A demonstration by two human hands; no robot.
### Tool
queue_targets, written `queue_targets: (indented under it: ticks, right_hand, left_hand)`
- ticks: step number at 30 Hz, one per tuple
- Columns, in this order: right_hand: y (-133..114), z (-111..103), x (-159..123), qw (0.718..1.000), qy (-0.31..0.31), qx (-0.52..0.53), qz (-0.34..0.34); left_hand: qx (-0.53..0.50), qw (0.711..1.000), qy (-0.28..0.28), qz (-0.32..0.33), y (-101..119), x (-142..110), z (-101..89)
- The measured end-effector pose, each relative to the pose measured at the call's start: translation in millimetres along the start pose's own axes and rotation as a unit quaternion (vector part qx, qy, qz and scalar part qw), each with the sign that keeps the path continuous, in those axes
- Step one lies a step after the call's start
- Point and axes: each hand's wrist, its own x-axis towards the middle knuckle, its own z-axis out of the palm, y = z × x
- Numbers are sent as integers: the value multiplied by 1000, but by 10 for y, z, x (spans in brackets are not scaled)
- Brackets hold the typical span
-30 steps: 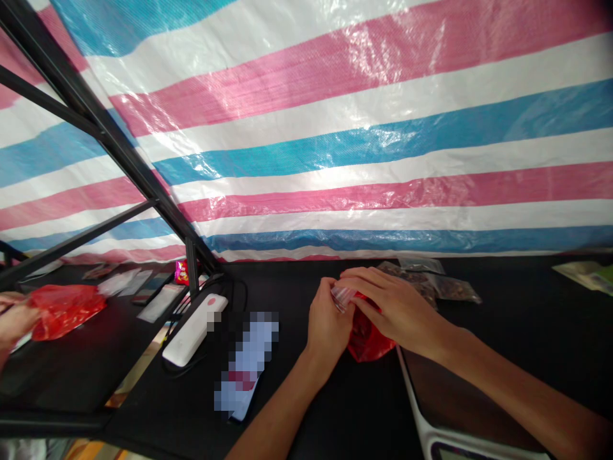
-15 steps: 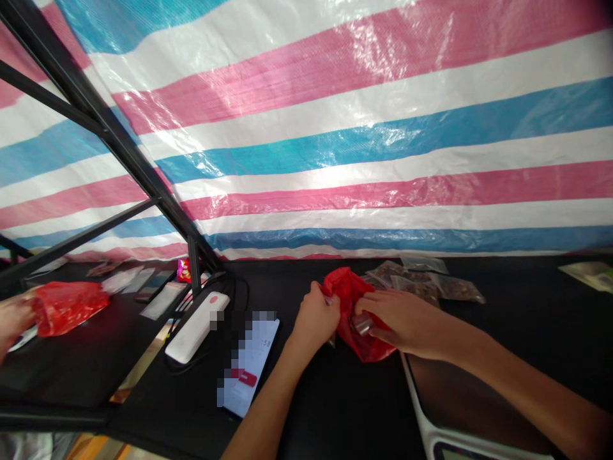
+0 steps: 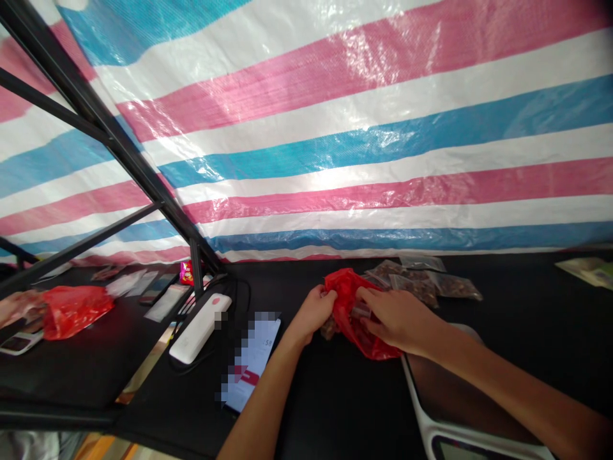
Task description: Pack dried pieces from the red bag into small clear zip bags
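A crumpled red plastic bag [image 3: 345,300] stands with its mouth facing me on the black table. My left hand [image 3: 313,313] is closed, pinching the left edge of the bag. Curled at the bag's opening, my right hand [image 3: 405,319] has thumb and fingers around a clear plastic packet [image 3: 361,311], partly hidden by the bag and the fingers. A small packet with brown contents [image 3: 328,329] shows below my left hand. Behind the bag lie several clear packets of brown pieces [image 3: 414,285].
A scale [image 3: 421,409] lies beneath my right forearm. To the left are a phone [image 3: 253,364], a white power strip [image 3: 200,329] with a black cable, and a black metal frame [image 3: 143,182]. Another person's hand [image 3: 19,308] is beside a second red bag [image 3: 76,311].
My right fingers have shifted slightly up at the bag's mouth. More of the brown packet shows below my left hand. The other person's hand now shows a packet beside their red bag.
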Motion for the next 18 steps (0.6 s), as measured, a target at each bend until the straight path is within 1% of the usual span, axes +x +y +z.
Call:
queue_targets:
  ticks: [4,7,10,13,18]
  right_hand:
    - [72,58,27,999,31,-29,19]
    - [108,96,48,998,40,-51,18]
    - [112,111,58,998,36,-59,12]
    - [96,112,58,998,32,-47,14]
    - [80,104,48,1000,29,2,8]
  left_hand:
    - [-42,999,-29,-2,18,5,9]
    - [-70,997,-14,15,17,24,10]
    - [-70,997,4,25,17,33,7]
    - [-76,997,-6,19,23,22,13]
    - [-85,996,-27,9,14,26,20]
